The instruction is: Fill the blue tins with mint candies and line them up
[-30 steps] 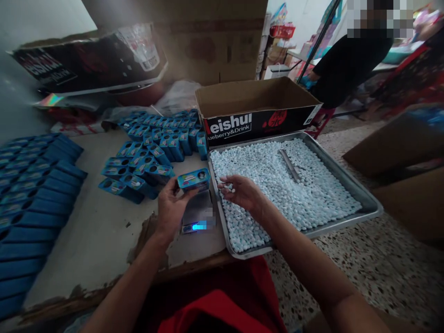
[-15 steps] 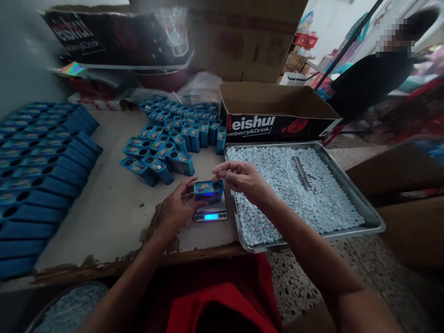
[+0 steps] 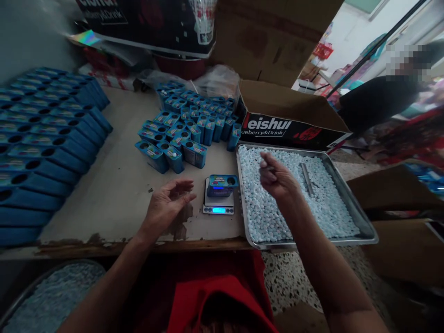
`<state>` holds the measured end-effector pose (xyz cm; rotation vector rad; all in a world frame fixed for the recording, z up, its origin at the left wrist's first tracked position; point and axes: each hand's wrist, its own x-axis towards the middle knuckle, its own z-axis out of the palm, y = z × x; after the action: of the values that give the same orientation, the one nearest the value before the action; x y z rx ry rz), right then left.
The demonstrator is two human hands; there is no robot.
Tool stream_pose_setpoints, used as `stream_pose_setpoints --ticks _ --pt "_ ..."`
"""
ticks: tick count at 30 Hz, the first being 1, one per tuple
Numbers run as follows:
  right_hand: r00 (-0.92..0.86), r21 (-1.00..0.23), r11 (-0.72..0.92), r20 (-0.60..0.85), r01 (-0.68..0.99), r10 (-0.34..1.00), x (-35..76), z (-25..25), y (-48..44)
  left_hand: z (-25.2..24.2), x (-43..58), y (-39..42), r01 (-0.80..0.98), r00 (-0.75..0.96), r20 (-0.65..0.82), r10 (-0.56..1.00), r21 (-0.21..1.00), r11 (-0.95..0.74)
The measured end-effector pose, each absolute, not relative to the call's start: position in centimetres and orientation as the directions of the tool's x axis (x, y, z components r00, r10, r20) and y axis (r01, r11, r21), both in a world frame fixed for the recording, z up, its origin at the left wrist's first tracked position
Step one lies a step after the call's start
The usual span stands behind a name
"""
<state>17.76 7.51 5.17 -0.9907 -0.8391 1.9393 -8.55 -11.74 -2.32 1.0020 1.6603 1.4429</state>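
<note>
A small blue box [image 3: 222, 188] with a round dark hole in its top stands on a compact digital scale [image 3: 209, 200], whose display is lit blue. My left hand [image 3: 169, 202] hovers just left of the scale, empty, its thumb and fingers apart. Over the metal tray [image 3: 369, 235] is my right hand [image 3: 280, 179], fingers curled and pressed together; whatever is in them, if anything, cannot be made out. Pale blue and white pellets [image 3: 267, 222] fill the tray beneath it. A flat metal strip [image 3: 306, 180] lies on the pellets.
Rows of blue boxes [image 3: 52, 152] with holes on top line the table's left side. Another cluster of them [image 3: 180, 134] stands behind the scale. An open black carton [image 3: 294, 134] sits behind the tray. A round container of pellets [image 3: 55, 296] is below left. A person [image 3: 378, 101] is at right.
My left hand has let go of the blue box and drawn back left. My right hand has moved from above the box to the right, over the tray. The view has shifted a little.
</note>
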Motion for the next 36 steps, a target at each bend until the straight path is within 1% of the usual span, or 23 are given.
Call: stream_pose_setpoints --ticks 2,4,6,9,12,14,16,18,21,22,24,26,28,30,32,36 --pt "-0.273 -0.763 -0.511 -0.434 -0.395 0.859 20.1 4.6 8.2 -2.1 -8.7 -12.4 0.106 -0.466 -0.04 0.884 0.989 0.1" --pt "-0.194 -0.744 -0.536 -0.503 -0.4 0.842 21.9 3.8 8.1 -1.7 -8.9 -13.0 0.101 -0.5 -0.053 0.865 0.988 0.119" --pt "-0.194 -0.728 -0.571 -0.54 -0.38 0.819 22.8 3.2 7.4 -1.3 -8.9 -13.1 0.096 -0.532 -0.055 0.845 0.988 0.124" --pt "-0.283 -0.703 -0.633 -0.567 -0.323 0.774 22.4 2.9 6.2 -0.8 -8.6 -12.7 0.105 -0.555 -0.038 0.831 0.988 0.115" --pt "-0.385 -0.737 -0.639 -0.536 -0.22 0.751 21.2 3.2 5.5 -0.4 -8.0 -12.3 0.107 -0.531 -0.013 0.847 0.991 0.082" --pt "-0.462 -0.792 -0.598 -0.487 -0.123 0.741 20.6 3.4 5.4 -0.2 -7.8 -12.2 0.105 -0.511 -0.007 0.86 0.992 0.071" --pt "-0.518 -0.841 -0.541 -0.45 -0.029 0.727 20.1 3.7 5.4 0.0 -7.8 -12.3 0.111 -0.506 -0.025 0.862 0.989 0.094" --pt "-0.547 -0.859 -0.512 -0.431 0.006 0.718 19.6 4.2 5.5 0.1 -8.0 -12.4 0.125 -0.512 -0.045 0.858 0.984 0.126" --pt "-0.571 -0.873 -0.487 -0.395 -0.01 0.72 18.5 5.4 5.6 0.2 -8.4 -12.3 0.15 -0.518 -0.027 0.855 0.981 0.122" --pt "-0.581 -0.89 -0.455 -0.372 0.003 0.724 18.2 5.8 5.6 0.1 -8.5 -12.1 0.157 -0.512 -0.015 0.859 0.981 0.111" --pt "-0.608 -0.939 -0.338 -0.307 0.068 0.732 17.4 6.6 5.5 -0.1 -8.5 -11.7 0.163 -0.495 0.0 0.869 0.982 0.093" --pt "-0.647 -0.972 -0.171 -0.234 0.16 0.726 16.7 7.0 5.2 -0.3 -8.3 -11.3 0.163 -0.475 0.0 0.88 0.983 0.088" --pt "-0.691 -0.965 0.042 -0.153 0.257 0.706 16.2 7.0 4.8 -0.5 -8.1 -11.0 0.16 -0.453 -0.004 0.891 0.983 0.086" --pt "-0.726 -0.898 0.262 -0.086 0.352 0.683 15.9 6.9 4.4 -0.8 -7.9 -10.8 0.155 -0.434 -0.007 0.901 0.984 0.082" --pt "-0.749 -0.799 0.434 -0.031 0.416 0.662 15.6 7.0 4.2 -0.9 -7.8 -10.8 0.148 -0.421 -0.014 0.907 0.985 0.084" --pt "-0.796 -0.612 0.654 0.066 0.444 0.602 14.7 8.1 3.9 -1.1 -8.0 -11.0 0.138 -0.423 -0.042 0.905 0.984 0.11"
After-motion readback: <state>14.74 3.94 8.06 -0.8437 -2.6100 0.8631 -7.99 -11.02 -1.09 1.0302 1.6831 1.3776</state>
